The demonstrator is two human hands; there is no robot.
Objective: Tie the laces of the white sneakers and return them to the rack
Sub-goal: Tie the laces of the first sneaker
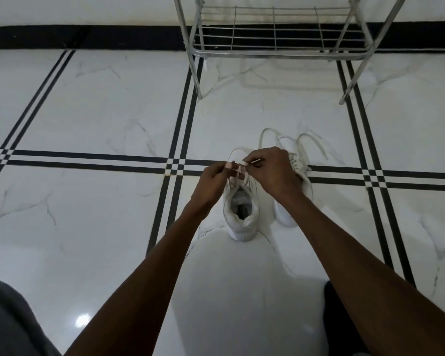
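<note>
both hands, left hand and right hand, pinched on the near sneaker's laces, open floor leftward, rack beyond

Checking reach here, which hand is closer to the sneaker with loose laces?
Right. The right hand overlaps the loose-laced sneaker; the left hand is over the other sneaker.

Glossy marble-look floor tiles (black-lined); shiny metal wire rack; matt white sneakers.
</note>
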